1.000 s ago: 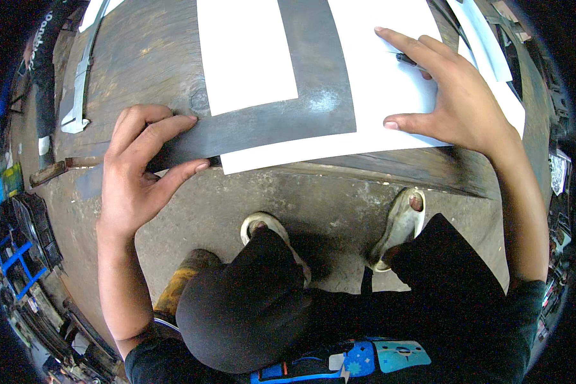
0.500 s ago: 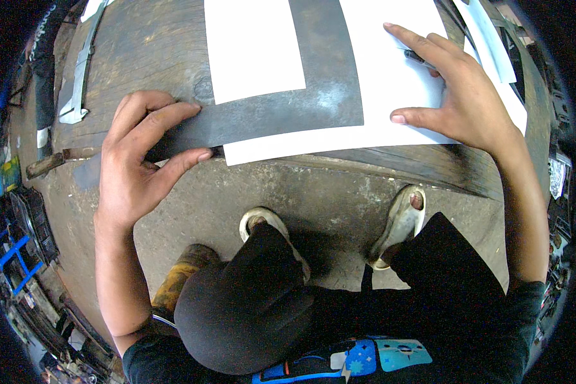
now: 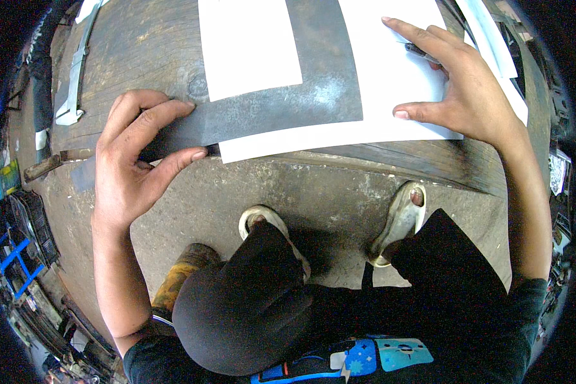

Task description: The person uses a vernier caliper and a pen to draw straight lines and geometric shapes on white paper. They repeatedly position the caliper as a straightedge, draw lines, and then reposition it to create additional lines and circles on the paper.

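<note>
Worn wooden workbench (image 3: 141,51), grain running lengthwise, front edge dropping to a stained concrete floor (image 3: 326,198). Flat on the bench: dark metal sheet (image 3: 313,83), overlaid by two white paper sheets, one (image 3: 246,45) at centre-left, a larger one (image 3: 377,96) toward the right. Pale metal strip (image 3: 77,70) near the bench's left end.

Metal sheet (image 3: 313,83): dark grey, pale mottled patch near its right edge. Paper sheets, left (image 3: 246,45) and right (image 3: 390,109): plain white. Workbench (image 3: 141,45): weathered grey-brown wood grain. Floor (image 3: 326,192): speckled grey concrete. Sandals (image 3: 400,217): dusty beige. Crate (image 3: 29,224) far left: black.
</note>
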A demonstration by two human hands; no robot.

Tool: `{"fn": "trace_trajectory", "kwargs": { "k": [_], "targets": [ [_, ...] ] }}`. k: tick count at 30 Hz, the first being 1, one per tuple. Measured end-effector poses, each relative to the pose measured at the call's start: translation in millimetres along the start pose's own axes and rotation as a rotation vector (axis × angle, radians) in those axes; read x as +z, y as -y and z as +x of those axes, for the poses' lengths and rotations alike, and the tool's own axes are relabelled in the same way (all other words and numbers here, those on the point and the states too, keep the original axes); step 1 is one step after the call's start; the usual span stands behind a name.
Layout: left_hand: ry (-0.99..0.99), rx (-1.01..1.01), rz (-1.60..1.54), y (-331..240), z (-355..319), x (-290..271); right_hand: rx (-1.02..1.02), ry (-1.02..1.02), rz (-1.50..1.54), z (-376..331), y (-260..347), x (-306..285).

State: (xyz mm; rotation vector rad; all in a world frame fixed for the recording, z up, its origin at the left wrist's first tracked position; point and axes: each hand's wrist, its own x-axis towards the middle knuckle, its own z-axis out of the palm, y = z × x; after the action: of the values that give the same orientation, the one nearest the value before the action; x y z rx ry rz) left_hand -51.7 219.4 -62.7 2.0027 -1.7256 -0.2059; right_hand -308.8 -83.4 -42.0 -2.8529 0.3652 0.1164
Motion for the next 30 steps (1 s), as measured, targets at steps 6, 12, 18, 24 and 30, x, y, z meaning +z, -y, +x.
{"fn": "trace_trajectory", "kwargs": {
  "k": [6,12,18,24,30],
  "targets": [
    [0.004,0.012,-0.002,2.0,0.7,-0.1,-0.013,-0.031,-0.015,0.2,-0.6,0.1],
    [-0.003,0.034,0.008,1.8,1.1,0.4,-0.022,-0.016,-0.013,-0.1,-1.7,-0.5],
    [0.005,0.026,0.01,0.1,1.5,-0.9,-0.011,-0.038,-0.022,-0.1,-1.9,0.5],
    [-0.007,0.036,0.01,-0.3,1.7,-0.3,-0.015,-0.011,0.021,0.3,-1.4,-0.5],
    [0.013,0.024,0.047,-2.1,0.1,-1.9,-0.012,-0.022,0.027,0.0,0.2,-1.0]
  ]
}}
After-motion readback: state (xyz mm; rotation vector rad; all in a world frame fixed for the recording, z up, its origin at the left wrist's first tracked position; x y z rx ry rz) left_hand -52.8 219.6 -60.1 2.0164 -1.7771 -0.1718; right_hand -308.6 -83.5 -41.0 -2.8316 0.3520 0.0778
